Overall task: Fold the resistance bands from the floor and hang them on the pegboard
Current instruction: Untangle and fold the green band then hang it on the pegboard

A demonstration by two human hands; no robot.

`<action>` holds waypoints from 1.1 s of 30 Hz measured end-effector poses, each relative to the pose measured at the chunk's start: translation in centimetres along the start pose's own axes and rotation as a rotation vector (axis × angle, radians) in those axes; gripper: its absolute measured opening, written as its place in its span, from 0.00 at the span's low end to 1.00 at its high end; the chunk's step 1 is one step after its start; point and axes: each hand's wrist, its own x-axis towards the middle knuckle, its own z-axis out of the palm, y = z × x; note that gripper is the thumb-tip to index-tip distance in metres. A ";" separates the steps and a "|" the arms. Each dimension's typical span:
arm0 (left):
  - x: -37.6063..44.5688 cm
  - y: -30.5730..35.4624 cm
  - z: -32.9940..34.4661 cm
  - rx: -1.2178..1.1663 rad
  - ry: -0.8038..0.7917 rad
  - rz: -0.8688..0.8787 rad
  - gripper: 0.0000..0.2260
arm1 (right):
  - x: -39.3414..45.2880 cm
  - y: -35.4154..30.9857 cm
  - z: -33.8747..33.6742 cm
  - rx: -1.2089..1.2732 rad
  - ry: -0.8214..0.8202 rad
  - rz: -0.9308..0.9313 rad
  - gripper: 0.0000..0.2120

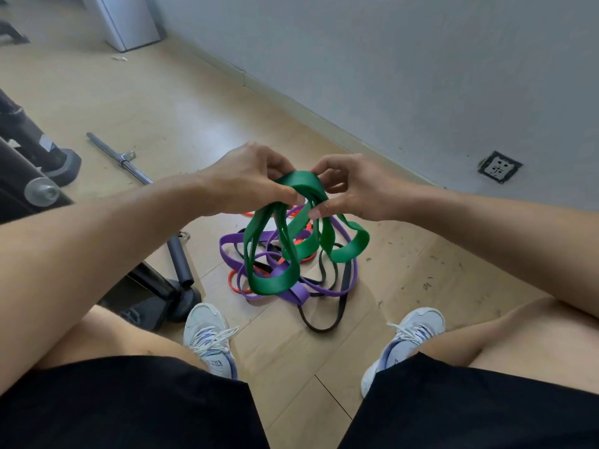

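Above floor (405, 286), centre: green band (275, 283) looped, hanging
left hand (249, 179): fingers pinching green band
right hand (353, 189): fingers pinching green band
6 o'clock below: purple band (296, 294), orange, black bands piled

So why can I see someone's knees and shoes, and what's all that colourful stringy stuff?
The camera sits on the person's head and looks down, so you see their own legs and shoes. No machine here, just two bare hands. The left hand and right hand both pinch a green resistance band, a big stretchy loop, gathered into folds and hanging above the floor. Below it lie more bands in a tangle: purple, orange and black. A metal bar lies to the left.
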 end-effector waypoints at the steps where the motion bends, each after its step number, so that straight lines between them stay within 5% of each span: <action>1: 0.0 -0.1 -0.1 -0.018 0.005 0.001 0.12 | 0.0 0.3 0.1 0.009 -0.016 0.014 0.19; 14: 0.1 -0.9 -0.1 -0.046 0.027 0.038 0.09 | -0.2 0.7 -0.2 0.065 0.016 0.049 0.18; 26: 0.4 -1.4 -0.2 -0.053 0.084 0.102 0.10 | -0.5 0.9 -1.3 0.319 -0.140 0.121 0.16; 33: 0.1 -1.6 -0.4 0.079 0.042 0.146 0.08 | -1.1 0.2 -2.2 0.212 -0.111 0.086 0.17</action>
